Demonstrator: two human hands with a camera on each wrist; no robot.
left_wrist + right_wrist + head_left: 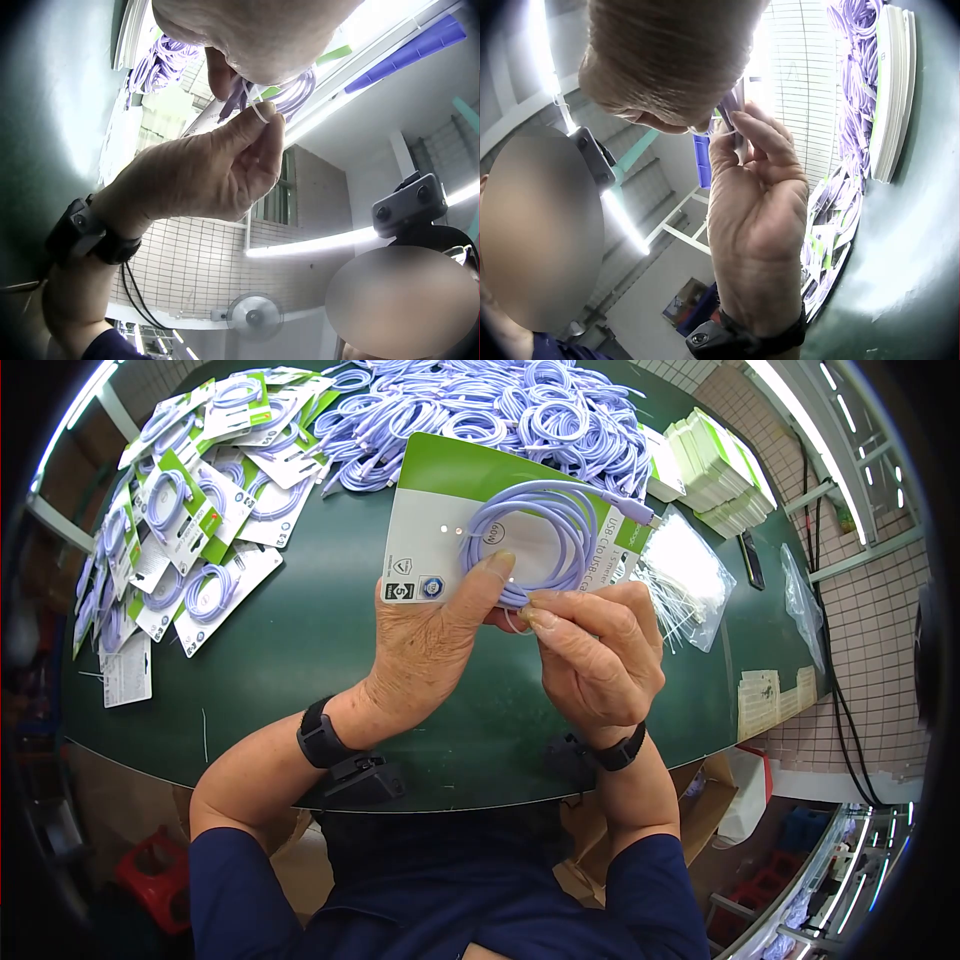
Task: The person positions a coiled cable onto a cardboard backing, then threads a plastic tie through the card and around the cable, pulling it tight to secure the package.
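A white and green card point(430, 520) with a coiled lilac cable point(578, 550) lying against it is held up over the table by the left hand point(425, 655), its thumb pressing the lower part of the coil. A thin white tie point(512, 624) loops at the coil's bottom edge. Thumb and index finger of the right hand point(607, 660) meet beside this loop; in the left wrist view the right hand point(202, 172) pinches the tie point(255, 105). In the right wrist view, the left hand point(757, 202) grips the card from behind, its far fingers partly hidden.
Loose lilac cables point(480, 410) are heaped at the back of the green table point(300, 680). Carded cables point(207, 592) pile up at left. Stacked cards point(712, 470), a bag of white ties point(690, 575), a dark tool point(752, 560) and paper sheets point(775, 702) are at right.
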